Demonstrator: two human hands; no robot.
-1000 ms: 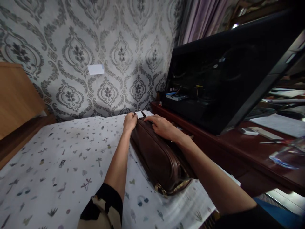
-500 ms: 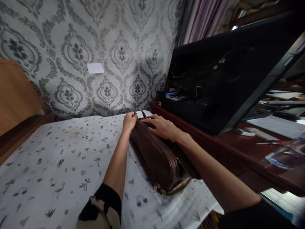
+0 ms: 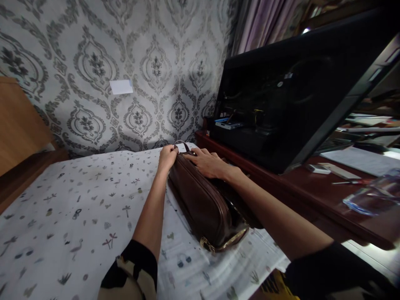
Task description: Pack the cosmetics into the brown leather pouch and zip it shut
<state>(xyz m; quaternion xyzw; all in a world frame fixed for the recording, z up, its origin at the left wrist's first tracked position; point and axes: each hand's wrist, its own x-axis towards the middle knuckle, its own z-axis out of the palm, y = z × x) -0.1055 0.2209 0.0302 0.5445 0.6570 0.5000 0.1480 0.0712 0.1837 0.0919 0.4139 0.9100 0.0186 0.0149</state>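
Note:
A brown leather bag (image 3: 200, 200) with gold zip teeth lies lengthwise in front of me on a white patterned sheet. Gold zip pulls (image 3: 206, 245) hang at its near end. My left hand (image 3: 167, 157) is closed on the far left end of the bag, by the base of its handle (image 3: 186, 146). Across the top of the far end rests my right hand (image 3: 208, 162), fingers bent over the bag and thumb stretched toward my left hand. Its fingertips are partly hidden.
The patterned sheet (image 3: 93, 208) spreads left to a wooden headboard (image 3: 21, 125). On the right, a dark red desk (image 3: 290, 187) carries a large black screen (image 3: 268, 96), papers (image 3: 362, 160) and a clear plastic object (image 3: 368, 200). A white card (image 3: 121, 86) is on the wallpaper.
The view has shifted slightly. Both hands stay at the bag's far end, and the right hand's fingers look a little more bent over it. The bag lies much as before.

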